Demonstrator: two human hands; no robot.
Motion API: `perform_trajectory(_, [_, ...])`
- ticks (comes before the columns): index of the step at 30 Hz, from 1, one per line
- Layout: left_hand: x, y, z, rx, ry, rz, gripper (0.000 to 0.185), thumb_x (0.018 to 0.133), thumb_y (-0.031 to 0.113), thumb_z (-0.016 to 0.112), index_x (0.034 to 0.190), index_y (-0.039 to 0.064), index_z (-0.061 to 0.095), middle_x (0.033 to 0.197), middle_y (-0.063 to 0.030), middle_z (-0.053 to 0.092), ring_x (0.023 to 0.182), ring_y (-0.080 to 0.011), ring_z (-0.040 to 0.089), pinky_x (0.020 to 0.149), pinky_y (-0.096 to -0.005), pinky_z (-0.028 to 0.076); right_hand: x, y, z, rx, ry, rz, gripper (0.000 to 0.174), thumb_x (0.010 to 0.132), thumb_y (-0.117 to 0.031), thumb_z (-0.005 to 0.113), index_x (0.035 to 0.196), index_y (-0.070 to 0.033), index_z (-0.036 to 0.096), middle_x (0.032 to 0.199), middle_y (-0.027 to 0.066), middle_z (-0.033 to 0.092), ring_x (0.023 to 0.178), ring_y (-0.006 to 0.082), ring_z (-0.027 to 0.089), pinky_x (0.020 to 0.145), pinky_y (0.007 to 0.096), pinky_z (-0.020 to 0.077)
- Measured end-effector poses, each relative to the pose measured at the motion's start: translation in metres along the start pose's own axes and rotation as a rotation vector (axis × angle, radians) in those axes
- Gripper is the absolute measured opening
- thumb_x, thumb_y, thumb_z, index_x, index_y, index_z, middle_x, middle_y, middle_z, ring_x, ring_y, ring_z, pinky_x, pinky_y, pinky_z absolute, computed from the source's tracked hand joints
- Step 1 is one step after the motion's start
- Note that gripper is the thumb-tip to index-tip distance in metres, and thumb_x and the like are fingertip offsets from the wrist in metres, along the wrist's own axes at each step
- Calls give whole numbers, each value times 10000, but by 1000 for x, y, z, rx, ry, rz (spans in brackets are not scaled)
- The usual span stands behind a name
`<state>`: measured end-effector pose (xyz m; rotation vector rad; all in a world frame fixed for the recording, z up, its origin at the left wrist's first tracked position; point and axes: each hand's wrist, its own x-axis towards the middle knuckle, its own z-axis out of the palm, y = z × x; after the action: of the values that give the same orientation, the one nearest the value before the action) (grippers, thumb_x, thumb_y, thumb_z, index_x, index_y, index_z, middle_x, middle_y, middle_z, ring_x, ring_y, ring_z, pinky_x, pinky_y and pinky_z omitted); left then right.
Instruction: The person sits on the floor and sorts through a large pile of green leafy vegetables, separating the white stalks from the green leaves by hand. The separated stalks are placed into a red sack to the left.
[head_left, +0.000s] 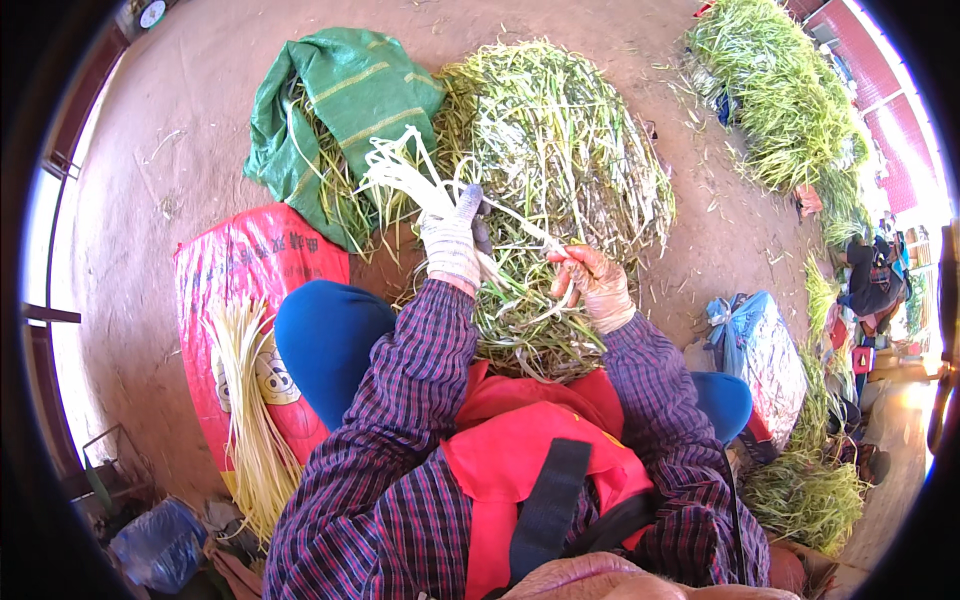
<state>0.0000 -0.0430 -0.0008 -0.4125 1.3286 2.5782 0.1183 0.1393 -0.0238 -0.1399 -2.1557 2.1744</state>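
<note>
My left hand (457, 232), in a pale glove with grey fingertips, is closed around a bunch of long whitish plant stalks (409, 180) whose pale ends point up and left. My right hand (589, 281), in a thin tan covering with reddish fingers, pinches a stalk (532, 229) that runs across from the bunch. Below and behind both hands lies a large heap of green and whitish stalks and leaves (555, 142). On a red printed sack (202, 277) at the left rests a bundle of pale yellow stalks (247, 420).
A green woven sack (367, 97) partly covers leaves at the upper left. Another leafy heap (780, 97) stands upper right. A tied white-and-blue bag (765, 360) sits right of my knee. A person (874, 277) is at the far right. A blue plastic bag (161, 544) lies lower left.
</note>
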Motion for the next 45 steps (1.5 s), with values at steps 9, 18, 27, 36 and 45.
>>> perform_trajectory(9, [-16,41,8,-269,33,85,185,870,260,643,808,99,576,504,30,468,317,-80,359,293,-235,252,-20,37,-36,-1620,-980,668,348,960,-352,432,1216,-158,567,1085,107,656,941,299,639,823,397,506])
perform_trajectory(18, [-7,-20,21,-232,-135,-169,218,877,204,619,1046,87,547,492,66,373,342,-77,342,305,-235,259,64,27,-56,-1227,-181,575,364,977,-374,393,1096,-85,579,786,74,625,465,121,482,394,242,427])
perform_trajectory(27, [1,-74,17,-344,-257,-534,276,964,354,460,1065,106,529,507,72,314,371,-88,277,348,-251,254,172,83,-88,-1499,32,467,356,848,-441,563,1003,-122,586,959,117,662,893,303,634,767,408,482])
perform_trajectory(36, [14,-77,27,-132,-56,-467,242,896,320,598,989,97,587,558,38,494,348,-85,341,339,-249,258,119,4,-95,359,249,232,153,891,-172,597,1002,-66,597,778,64,654,545,78,573,447,193,477])
perform_trajectory(45, [16,-88,22,138,-9,-403,266,818,325,695,864,65,656,488,21,485,340,-91,375,336,-249,293,42,26,-49,11,-142,372,328,914,-203,584,1216,-81,546,665,15,596,519,51,533,428,175,378])
